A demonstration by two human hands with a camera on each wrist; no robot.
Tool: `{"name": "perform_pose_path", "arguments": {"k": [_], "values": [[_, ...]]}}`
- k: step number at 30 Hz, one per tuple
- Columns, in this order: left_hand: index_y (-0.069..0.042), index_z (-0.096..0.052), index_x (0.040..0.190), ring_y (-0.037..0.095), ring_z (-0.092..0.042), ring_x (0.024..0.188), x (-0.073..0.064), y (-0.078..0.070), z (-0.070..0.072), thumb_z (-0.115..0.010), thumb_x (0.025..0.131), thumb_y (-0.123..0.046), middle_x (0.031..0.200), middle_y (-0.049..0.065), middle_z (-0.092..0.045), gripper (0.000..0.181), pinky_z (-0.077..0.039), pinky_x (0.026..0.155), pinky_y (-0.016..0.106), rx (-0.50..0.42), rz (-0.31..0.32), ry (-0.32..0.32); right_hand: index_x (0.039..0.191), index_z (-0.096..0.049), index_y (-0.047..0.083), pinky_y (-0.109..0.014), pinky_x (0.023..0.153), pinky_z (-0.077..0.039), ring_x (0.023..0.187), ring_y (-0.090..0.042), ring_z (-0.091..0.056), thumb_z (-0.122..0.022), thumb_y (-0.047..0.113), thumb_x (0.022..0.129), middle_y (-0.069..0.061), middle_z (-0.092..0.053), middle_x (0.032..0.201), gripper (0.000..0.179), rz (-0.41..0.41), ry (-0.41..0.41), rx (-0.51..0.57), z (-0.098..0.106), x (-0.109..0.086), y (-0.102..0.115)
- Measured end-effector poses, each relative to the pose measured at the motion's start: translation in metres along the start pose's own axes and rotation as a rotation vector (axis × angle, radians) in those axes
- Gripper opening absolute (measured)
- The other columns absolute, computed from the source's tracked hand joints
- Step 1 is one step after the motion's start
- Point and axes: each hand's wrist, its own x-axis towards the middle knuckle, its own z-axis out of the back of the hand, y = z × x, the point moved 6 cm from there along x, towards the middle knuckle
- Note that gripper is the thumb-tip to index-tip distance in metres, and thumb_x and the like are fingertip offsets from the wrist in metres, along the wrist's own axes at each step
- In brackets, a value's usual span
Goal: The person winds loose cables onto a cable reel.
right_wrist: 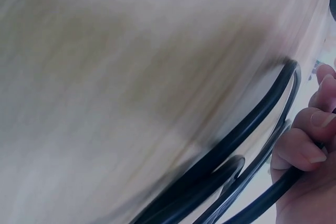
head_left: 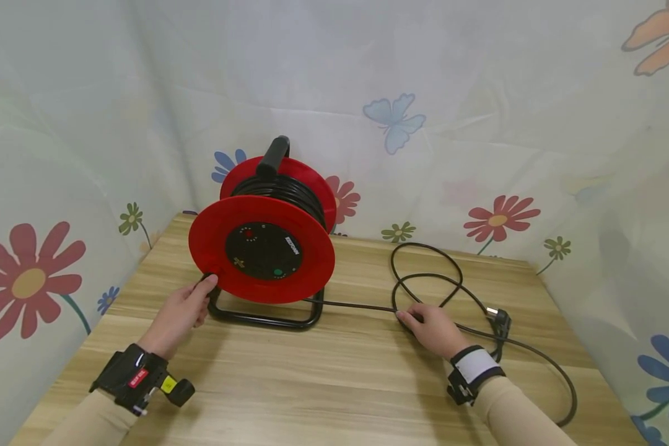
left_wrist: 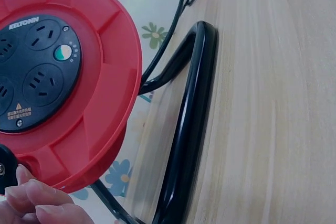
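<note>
A red cable reel [head_left: 206, 238] with black cord wound on its drum stands on a black tube frame [head_left: 267, 321] at the left of the table. My left hand [head_left: 181, 313] grips the small black crank knob [left_wrist: 7, 169] at the lower left of the reel's front disc. From the reel's underside a black cable [head_left: 357, 305] runs right to my right hand [head_left: 432, 327]. That hand holds the cable in curled fingers, as the right wrist view also shows. Sockets and a green switch [left_wrist: 63, 52] sit on the reel's black centre panel.
Loose cable loops [head_left: 428, 274] lie on the table right of the reel, and a black plug [head_left: 500, 322] rests among them. One length curves toward the right front. A flower-printed cloth [head_left: 334, 80] rises behind the wooden table [head_left: 290, 384]. The reel has a carrying handle [head_left: 273, 157] on top.
</note>
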Motion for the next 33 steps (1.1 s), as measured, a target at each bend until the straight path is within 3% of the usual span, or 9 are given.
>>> {"name": "perform_pose_path", "arguments": {"k": [6, 12, 19, 28, 33], "values": [[-0.006, -0.041, 0.078, 0.015, -0.040, 0.062, 0.001, -0.008, -0.001, -0.039, 0.095, -0.059, 0.060, -0.005, -0.033, 0.055, -0.035, 0.059, 0.030, -0.089, -0.054, 0.023, 0.077, -0.062, 0.016, -0.030, 0.055, -0.039, 0.057, -0.011, -0.044, -0.054, 0.046, 0.093, 0.002, -0.052, 0.066, 0.035, 0.018, 0.003, 0.014, -0.006, 0.002, 0.004], [-0.004, -0.041, 0.077, 0.017, -0.042, 0.063, 0.002, -0.017, 0.002, -0.035, 0.096, -0.057, 0.058, -0.005, -0.034, 0.057, -0.036, 0.059, 0.031, -0.106, -0.097, 0.036, 0.069, -0.058, 0.016, -0.029, 0.052, -0.036, 0.055, -0.011, -0.042, -0.054, 0.048, 0.092, 0.004, -0.045, 0.061, 0.040, 0.044, -0.005, 0.016, -0.010, 0.005, 0.012], [-0.005, -0.045, 0.083, 0.018, -0.044, 0.062, -0.001, -0.029, 0.010, -0.035, 0.097, -0.057, 0.061, -0.004, -0.040, 0.055, -0.039, 0.058, 0.031, -0.094, -0.130, -0.007, 0.069, -0.057, 0.018, -0.029, 0.053, -0.037, 0.055, -0.011, -0.042, -0.053, 0.050, 0.092, 0.005, -0.046, 0.062, 0.040, 0.039, 0.013, 0.011, -0.017, 0.008, 0.016], [-0.003, -0.042, 0.085, 0.019, -0.044, 0.062, -0.005, -0.048, 0.014, -0.031, 0.099, -0.053, 0.064, 0.000, -0.039, 0.053, -0.039, 0.055, 0.029, -0.108, -0.224, -0.044, 0.070, -0.059, 0.018, -0.029, 0.054, -0.038, 0.057, -0.010, -0.043, -0.057, 0.040, 0.093, 0.004, -0.050, 0.065, 0.031, 0.120, -0.015, -0.006, -0.021, 0.010, 0.032], [-0.004, -0.042, 0.085, 0.019, -0.044, 0.064, -0.006, -0.052, 0.014, -0.030, 0.099, -0.053, 0.065, 0.000, -0.040, 0.053, -0.040, 0.055, 0.030, -0.120, -0.237, -0.055, 0.072, -0.062, 0.017, -0.029, 0.054, -0.039, 0.057, -0.010, -0.043, -0.057, 0.038, 0.094, 0.004, -0.051, 0.064, 0.030, 0.132, -0.007, -0.007, -0.023, 0.010, 0.037]]}}
